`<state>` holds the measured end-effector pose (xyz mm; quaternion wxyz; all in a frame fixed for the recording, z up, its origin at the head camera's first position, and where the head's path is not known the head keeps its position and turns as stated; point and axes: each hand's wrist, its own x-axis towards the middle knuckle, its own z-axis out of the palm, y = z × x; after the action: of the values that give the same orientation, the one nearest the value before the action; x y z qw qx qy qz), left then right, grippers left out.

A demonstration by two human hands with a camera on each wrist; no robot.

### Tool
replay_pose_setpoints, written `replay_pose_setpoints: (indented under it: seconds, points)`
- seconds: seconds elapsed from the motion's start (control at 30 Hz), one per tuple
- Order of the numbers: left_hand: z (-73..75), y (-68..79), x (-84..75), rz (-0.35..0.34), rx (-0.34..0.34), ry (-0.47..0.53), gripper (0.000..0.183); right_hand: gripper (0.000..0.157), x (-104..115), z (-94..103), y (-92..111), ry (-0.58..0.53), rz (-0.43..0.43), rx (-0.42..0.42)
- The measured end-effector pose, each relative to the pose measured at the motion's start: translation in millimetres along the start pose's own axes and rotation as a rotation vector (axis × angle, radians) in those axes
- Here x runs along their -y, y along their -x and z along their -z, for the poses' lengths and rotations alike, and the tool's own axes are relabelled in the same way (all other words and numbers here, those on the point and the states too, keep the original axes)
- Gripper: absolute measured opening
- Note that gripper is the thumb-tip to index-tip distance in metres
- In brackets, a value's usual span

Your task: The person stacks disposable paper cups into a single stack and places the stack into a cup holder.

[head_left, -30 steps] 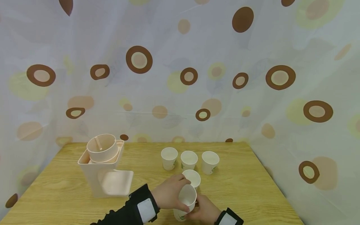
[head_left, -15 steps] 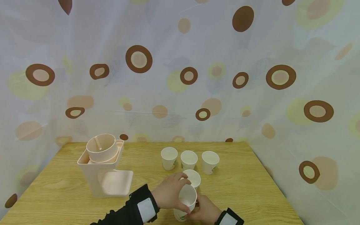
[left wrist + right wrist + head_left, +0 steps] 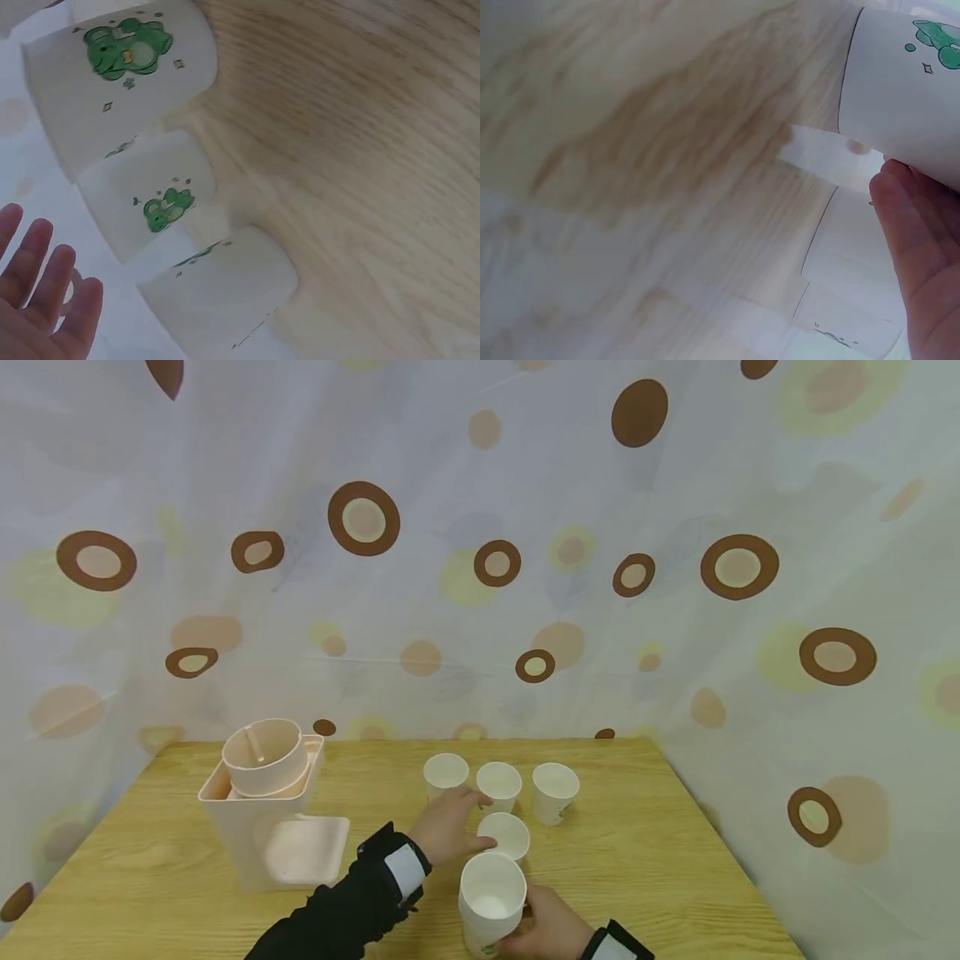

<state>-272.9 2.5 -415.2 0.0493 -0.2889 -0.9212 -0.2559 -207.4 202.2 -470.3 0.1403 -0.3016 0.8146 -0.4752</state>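
Observation:
My right hand grips a stack of white paper cups from the side, at the front of the table. In the right wrist view its fingers lie against a cup with a green print. My left hand reaches over the table with fingers spread, its thumb at the rim of a single paper cup just behind the stack. Farther back stand a left cup, partly hidden by that hand, a middle cup and a right cup. In the left wrist view the left fingers hold nothing beside printed cups.
At the left of the wooden table stands a cream plastic container with a round cup-like part on top and a flat tray-like piece at its side. A patterned curtain hangs behind the table.
My left hand has let go of the front cup stack and moved up and back toward the cups behind. My right hand still holds the stack.

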Motion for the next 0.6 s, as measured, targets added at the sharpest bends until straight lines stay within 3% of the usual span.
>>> replay_pose_setpoints:
  seconds: [0.27,0.47,0.6]
  points:
    - [-14.4,-6.7,0.7,-0.006,0.092,-0.046,0.062,0.056,-0.3,2.4,2.6,-0.045,0.004,0.013]
    - [-18.0,-6.6,-2.5,-0.057,0.099,-0.084,0.059,0.06,2.0,4.4,2.2,-0.072,-0.061,0.031]
    - [-21.5,-8.1,-2.3,-0.029,0.103,-0.061,0.059,0.061,2.6,4.2,1.9,-0.081,-0.078,0.029]
